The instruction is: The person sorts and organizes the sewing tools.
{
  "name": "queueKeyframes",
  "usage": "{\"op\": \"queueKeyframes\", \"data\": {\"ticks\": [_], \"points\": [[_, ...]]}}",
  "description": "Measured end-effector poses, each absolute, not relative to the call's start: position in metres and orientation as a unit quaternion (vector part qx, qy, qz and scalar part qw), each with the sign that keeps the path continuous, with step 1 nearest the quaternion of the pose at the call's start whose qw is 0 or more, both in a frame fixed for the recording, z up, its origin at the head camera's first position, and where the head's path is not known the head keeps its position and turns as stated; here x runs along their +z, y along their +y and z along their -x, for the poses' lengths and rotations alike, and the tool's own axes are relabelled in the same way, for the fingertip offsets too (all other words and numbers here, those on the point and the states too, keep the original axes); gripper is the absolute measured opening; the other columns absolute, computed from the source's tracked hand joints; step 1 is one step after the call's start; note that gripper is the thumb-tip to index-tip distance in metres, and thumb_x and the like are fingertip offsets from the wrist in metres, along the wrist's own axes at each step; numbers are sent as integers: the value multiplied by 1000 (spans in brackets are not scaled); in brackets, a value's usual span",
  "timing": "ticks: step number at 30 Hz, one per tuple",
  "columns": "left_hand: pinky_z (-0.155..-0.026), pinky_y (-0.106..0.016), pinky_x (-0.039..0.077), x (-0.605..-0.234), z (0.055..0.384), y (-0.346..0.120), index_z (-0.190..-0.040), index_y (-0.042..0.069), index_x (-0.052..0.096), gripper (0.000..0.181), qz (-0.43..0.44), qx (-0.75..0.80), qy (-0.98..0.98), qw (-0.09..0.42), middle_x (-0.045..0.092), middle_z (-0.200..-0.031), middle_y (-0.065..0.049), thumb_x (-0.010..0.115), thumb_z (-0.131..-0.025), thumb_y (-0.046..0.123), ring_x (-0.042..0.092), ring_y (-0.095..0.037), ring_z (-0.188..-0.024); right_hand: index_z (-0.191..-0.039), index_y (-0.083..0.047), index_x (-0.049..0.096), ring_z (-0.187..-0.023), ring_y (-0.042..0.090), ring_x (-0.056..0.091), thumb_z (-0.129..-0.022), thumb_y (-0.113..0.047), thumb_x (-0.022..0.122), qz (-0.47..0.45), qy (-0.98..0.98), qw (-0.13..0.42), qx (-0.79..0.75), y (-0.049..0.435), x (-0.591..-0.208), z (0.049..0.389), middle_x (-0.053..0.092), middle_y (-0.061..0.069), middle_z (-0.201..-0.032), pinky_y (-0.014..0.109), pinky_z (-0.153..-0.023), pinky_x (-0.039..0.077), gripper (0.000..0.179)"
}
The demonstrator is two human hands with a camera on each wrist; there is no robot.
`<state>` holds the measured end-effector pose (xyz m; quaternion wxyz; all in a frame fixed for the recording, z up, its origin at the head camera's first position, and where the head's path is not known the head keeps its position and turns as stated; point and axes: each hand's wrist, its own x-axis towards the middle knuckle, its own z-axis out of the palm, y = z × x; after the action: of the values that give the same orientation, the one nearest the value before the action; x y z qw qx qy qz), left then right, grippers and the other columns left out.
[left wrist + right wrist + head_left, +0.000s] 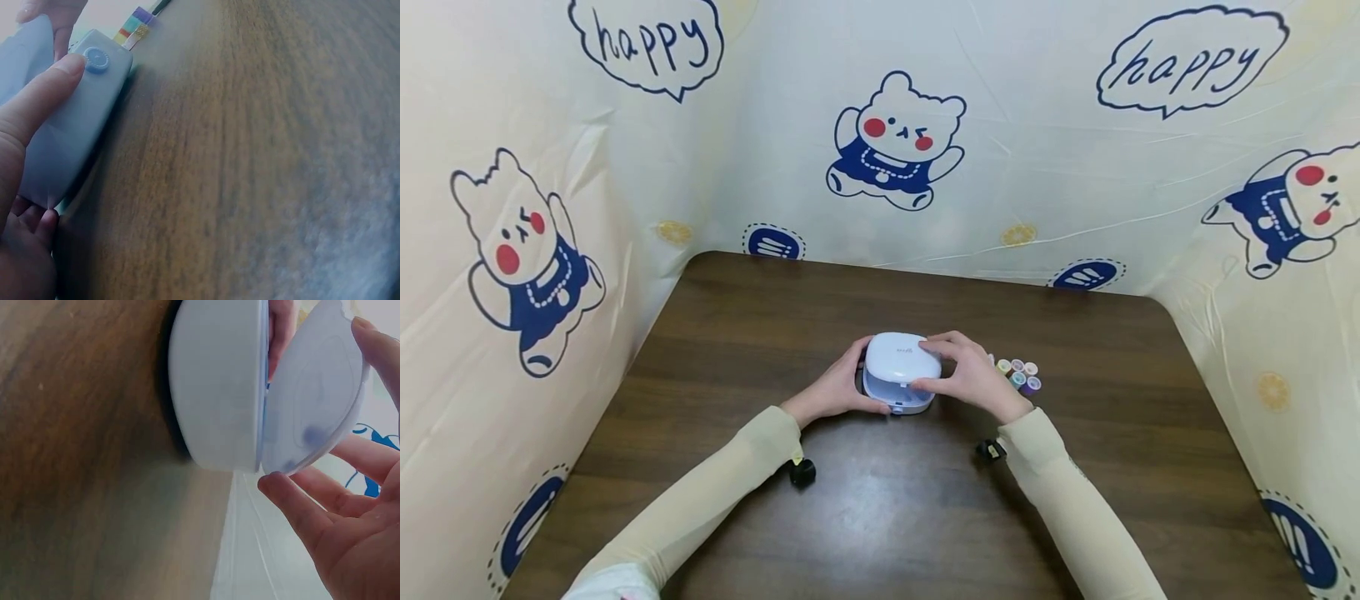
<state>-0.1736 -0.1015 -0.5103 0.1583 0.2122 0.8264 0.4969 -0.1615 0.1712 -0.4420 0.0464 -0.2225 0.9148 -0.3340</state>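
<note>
A small light-blue plastic box with rounded corners stands on the table, its hinged lid tilted partway up. My left hand grips the base from the left side. In the left wrist view, the thumb lies on the front wall beside a round button. On the right, my right hand holds the lid between thumb and fingers. The right wrist view shows the gap between the raised lid and the base; what the box contains cannot be made out.
Several small coloured cylinders, like thread spools, stand just right of the box, partly behind my right hand. The brown wooden table is enclosed at the back and sides by a printed cloth.
</note>
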Motion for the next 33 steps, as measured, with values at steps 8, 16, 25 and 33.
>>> {"op": "queueKeyframes", "data": {"ticks": [8, 16, 25, 33], "points": [[-119, -49, 36, -509, 173, -102, -163, 7, 20, 123, -219, 501, 823, 154, 34, -162, -17, 99, -71, 29, 43, -32, -144, -127, -10, 74, -112, 25, 68, -84, -30, 90, 231, 888, 35, -396, 175, -442, 167, 70, 10, -128, 40, -98, 56, 50], [-120, -50, 35, -508, 173, -102, -162, 6, 20, 122, -218, 502, 823, 154, 33, -162, -17, 99, -72, 28, 42, -32, -145, -123, -10, 76, -104, 24, 73, -87, -25, 86, 222, 877, 15, -426, 179, -438, 168, 74, 10, -122, 40, -91, 59, 40], [-118, -49, 37, -509, 173, -102, -163, 5, 18, 124, -211, 497, 827, 155, 32, -163, -19, 98, -72, 30, 42, -33, -145, -118, -11, 78, -95, 21, 74, -94, -21, 79, 197, 866, -14, -458, 183, -435, 173, 77, 6, -111, 38, -85, 61, 26], [-119, -49, 36, -511, 173, -103, -163, 8, 21, 123, -220, 492, 830, 141, 34, -163, -17, 99, -70, 30, 42, -31, -145, -121, -10, 79, -93, 35, 75, -96, -22, 77, 155, 856, -24, -493, 182, -434, 178, 77, 10, -114, 32, -79, 62, 27]]}}
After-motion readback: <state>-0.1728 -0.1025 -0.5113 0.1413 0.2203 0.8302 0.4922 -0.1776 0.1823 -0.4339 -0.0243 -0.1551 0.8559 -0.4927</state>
